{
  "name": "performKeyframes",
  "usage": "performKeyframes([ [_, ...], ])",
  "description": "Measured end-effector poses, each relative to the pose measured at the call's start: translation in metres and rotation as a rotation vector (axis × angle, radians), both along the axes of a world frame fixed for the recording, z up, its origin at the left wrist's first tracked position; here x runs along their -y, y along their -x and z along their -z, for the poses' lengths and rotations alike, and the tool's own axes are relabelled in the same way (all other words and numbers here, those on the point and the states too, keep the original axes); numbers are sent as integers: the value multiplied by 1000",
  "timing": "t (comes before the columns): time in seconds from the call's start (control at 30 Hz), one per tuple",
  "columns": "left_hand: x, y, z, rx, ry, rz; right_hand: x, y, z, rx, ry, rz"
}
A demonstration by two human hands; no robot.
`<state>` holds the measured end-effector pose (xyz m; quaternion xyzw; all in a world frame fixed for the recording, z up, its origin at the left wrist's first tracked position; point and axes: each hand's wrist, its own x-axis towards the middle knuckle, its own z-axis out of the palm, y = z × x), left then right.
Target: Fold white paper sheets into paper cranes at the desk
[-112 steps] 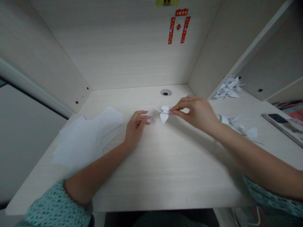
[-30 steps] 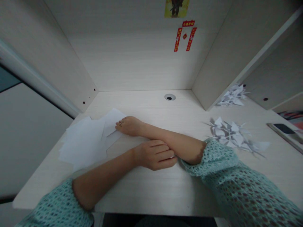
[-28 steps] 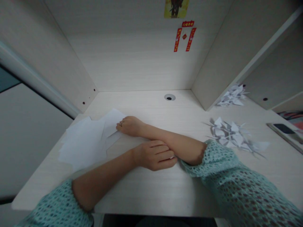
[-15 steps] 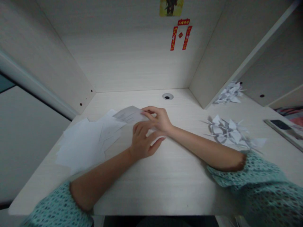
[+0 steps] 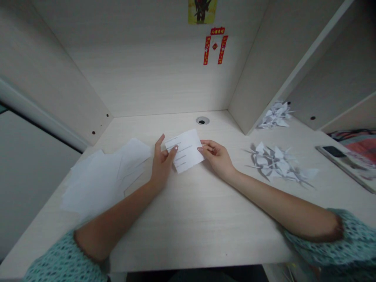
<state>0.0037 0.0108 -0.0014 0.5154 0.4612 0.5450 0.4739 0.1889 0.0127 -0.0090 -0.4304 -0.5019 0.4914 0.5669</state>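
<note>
A small sheet of paper point(image 5: 188, 150) with printed lines is held up between both hands, tilted, above the middle of the desk. My left hand point(image 5: 161, 164) pinches its left edge, thumb lying on the printed face and the index finger raised. At the right edge, my right hand point(image 5: 217, 154) grips the sheet between thumb and fingers. Several loose white sheets point(image 5: 96, 180) lie spread and overlapping to the left of my left hand. Folded paper cranes point(image 5: 273, 160) are heaped on the desk to the right, beyond my right hand.
Another heap of folded paper point(image 5: 276, 114) sits by the upright divider point(image 5: 258, 94). A phone point(image 5: 335, 152) rests on a flat slab-like object point(image 5: 358, 176) at far right, near a red cloth point(image 5: 362, 150). A round cable hole point(image 5: 202, 120) is at the back of the desk point(image 5: 188, 227).
The hands have moved apart, my right hand going right and my left hand moving left onto the sheet's edge. The sheet has turned, its printed side now facing me. The view has shifted slightly.
</note>
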Motion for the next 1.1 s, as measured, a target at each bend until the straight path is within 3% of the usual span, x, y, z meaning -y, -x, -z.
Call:
performKeyframes([
  [0.2,-1,3,-2,-206,-62,-31,3,0,2,112,-178,-22],
  [0.4,-4,5,-1,-84,-48,-96,10,-2,-6,356,-361,-159],
  [0.5,-4,4,-2,-62,-50,-88,10,-2,-7,381,-326,-146],
  [0.8,1,4,-7,-206,-81,3,4,-4,-2,128,-165,-3],
  [0.93,-2,5,-3,-52,15,35,4,-5,-3,91,-220,34],
  [1.1,-4,7,0,66,16,-49,8,-5,-7,148,-288,-7],
])
